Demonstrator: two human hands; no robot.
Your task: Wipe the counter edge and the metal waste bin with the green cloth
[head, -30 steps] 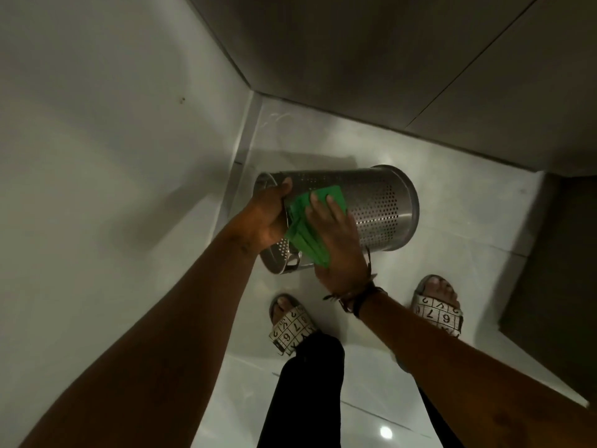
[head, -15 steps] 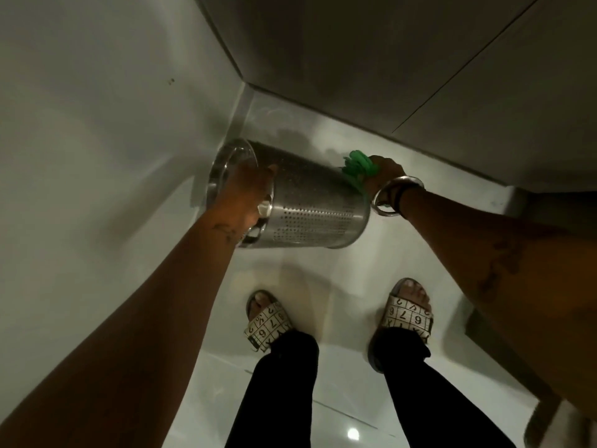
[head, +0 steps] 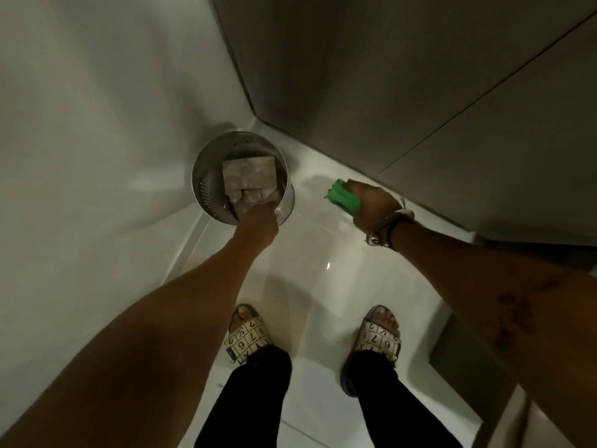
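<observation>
Head cam: metal waste bin (head: 206, 192) upright on floor (head: 323, 270) in wall corner, left hand (head: 258, 221) fingers gripping its near rim. Right hand (head: 371, 205) clenched around green cloth (head: 344, 198), just right of bin, clear of it.

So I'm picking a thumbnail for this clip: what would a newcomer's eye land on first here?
Probably the green cloth, the only bright colour, bunched in the right hand low by the grey wall. Next comes the shiny metal waste bin, upright in the floor corner, with the left hand on its near rim and a pale slab-like thing inside. Then the number-patterned sandals at the bottom.
</observation>
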